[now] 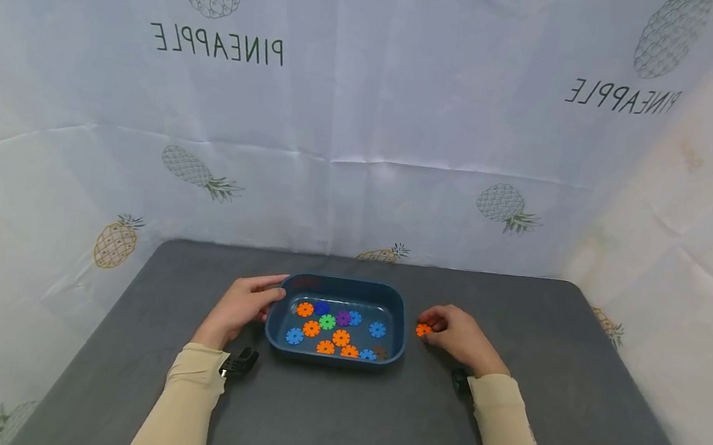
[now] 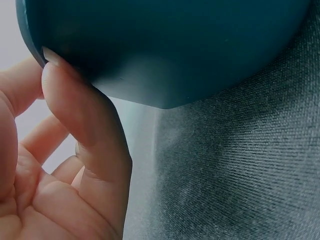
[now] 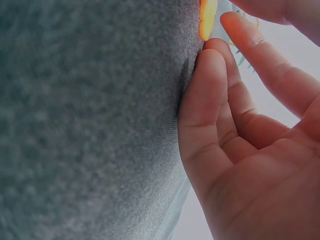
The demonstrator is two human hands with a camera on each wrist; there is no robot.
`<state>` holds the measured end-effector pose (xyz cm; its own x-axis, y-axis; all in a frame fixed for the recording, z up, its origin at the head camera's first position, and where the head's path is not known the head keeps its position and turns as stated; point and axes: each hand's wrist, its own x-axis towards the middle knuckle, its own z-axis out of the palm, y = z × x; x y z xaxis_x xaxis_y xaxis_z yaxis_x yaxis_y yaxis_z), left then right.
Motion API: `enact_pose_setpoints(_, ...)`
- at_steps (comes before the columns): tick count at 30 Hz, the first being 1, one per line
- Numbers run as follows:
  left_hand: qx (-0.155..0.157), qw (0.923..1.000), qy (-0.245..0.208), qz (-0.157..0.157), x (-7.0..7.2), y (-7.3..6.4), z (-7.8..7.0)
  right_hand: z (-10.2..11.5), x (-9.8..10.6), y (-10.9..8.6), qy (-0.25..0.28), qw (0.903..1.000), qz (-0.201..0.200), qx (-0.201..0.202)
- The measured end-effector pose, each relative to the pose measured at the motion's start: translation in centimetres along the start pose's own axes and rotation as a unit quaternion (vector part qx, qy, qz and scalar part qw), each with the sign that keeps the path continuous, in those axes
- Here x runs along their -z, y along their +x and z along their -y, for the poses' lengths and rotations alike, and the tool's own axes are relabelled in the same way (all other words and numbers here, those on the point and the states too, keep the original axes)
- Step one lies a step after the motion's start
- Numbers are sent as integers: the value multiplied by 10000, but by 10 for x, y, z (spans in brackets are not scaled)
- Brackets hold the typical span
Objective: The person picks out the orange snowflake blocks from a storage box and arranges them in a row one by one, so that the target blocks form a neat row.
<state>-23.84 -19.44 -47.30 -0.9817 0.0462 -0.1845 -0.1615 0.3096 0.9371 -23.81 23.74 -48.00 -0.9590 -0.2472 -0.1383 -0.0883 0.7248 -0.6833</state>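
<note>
On the left, my left hand grips the end of a dark blue rectangular tray, thumb at the rim. Close up in the left wrist view, the thumb presses against the tray wall. Notched plastic discs lie in the tray, among them a green disc, a purple disc and a brown disc. Just right of the tray, my right hand holds an orange notched disc at its edge, low over the table. The right wrist view shows only part of that disc.
Both hands work over a grey cloth-covered table. A white curtain printed with pineapples hangs behind and at the sides. Several more orange and blue discs, such as one blue disc, are spread over the tray floor.
</note>
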Motion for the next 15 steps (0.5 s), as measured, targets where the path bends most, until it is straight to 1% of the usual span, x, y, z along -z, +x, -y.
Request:
enact_pose_setpoints(9,-77,9999,-84,90,1,2,5,4,4,-1,-204,9998,-80,11)
enact_pose_setpoints(15,-106,9998,-115,115,1,3,7,17,10,-6,-283,9990,-301,170)
